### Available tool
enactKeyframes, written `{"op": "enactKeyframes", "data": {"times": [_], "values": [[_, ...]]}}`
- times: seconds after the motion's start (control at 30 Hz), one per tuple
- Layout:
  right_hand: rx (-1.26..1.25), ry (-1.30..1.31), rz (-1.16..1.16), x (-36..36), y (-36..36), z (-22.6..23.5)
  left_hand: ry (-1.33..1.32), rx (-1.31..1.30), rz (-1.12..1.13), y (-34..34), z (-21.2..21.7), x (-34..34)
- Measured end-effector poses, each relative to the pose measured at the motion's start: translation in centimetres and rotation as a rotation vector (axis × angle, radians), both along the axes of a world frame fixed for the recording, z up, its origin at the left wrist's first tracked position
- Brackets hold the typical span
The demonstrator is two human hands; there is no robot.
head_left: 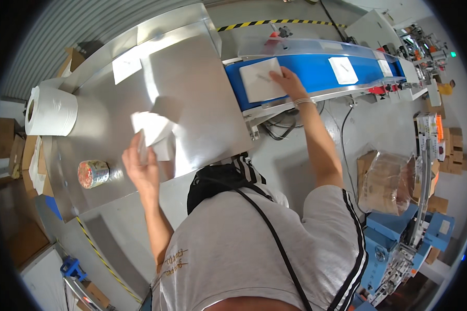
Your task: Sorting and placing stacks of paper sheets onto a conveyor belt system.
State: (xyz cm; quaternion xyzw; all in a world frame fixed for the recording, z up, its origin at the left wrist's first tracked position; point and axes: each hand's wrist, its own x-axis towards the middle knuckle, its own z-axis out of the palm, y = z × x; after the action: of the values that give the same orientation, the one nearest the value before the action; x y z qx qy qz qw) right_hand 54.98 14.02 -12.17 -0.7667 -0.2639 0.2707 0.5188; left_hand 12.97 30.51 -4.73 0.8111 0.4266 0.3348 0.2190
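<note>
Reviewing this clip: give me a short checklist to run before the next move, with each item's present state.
1. Right hand flat on the white packet on the blue belt: ok.
2. Left hand has hold of the white sheet over the steel table: ok.
3. Belt ahead free of crowding; next packet lies well apart: ok.
4. Packet square to the belt: not ok, it sits slightly skewed.
5. Belt running or stopped: cannot tell.
</note>
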Motion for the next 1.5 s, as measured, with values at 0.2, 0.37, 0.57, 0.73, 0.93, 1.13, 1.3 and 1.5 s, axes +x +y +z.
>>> {"op": "enactKeyframes", "data": {"times": [0.2, 0.37, 0.57, 0.73, 0.93, 1.13, 1.3, 1.5], "values": [[-0.069, -0.132, -0.05, 9.5, -4.0, -1.4, 0.022, -0.093, -0.109, -4.8, 2.0, 5.8], [-0.705, -0.826, -0.37, 11.4, -4.9, -1.1, 0.006, -0.077, -0.077, -5.8, 1.1, 5.6], [-0.208, -1.004, -0.067, 6.2, -4.8, 1.2, -0.063, -0.037, -0.072, -6.3, 0.5, 6.0], [0.219, -0.423, 0.462, -4.9, -0.3, 3.3, -0.057, -0.017, -0.044, -6.7, 0.4, 6.0], [0.186, -0.159, 0.672, -11.4, 3.5, 6.3, -0.074, -0.004, -0.039, -6.4, 0.1, 5.8], [0.184, -0.124, 0.769, -13.0, 5.5, 6.7, -0.103, -0.007, -0.051, -6.2, -0.3, 5.8], [0.178, -0.114, 0.891, -13.8, 7.0, 6.4, -0.104, 0.019, -0.062, -6.0, -0.6, 5.7], [0.218, -0.054, 0.867, -11.9, 5.8, 5.6, -0.161, -0.078, 0.003, -5.8, 0.4, 6.0]]}}
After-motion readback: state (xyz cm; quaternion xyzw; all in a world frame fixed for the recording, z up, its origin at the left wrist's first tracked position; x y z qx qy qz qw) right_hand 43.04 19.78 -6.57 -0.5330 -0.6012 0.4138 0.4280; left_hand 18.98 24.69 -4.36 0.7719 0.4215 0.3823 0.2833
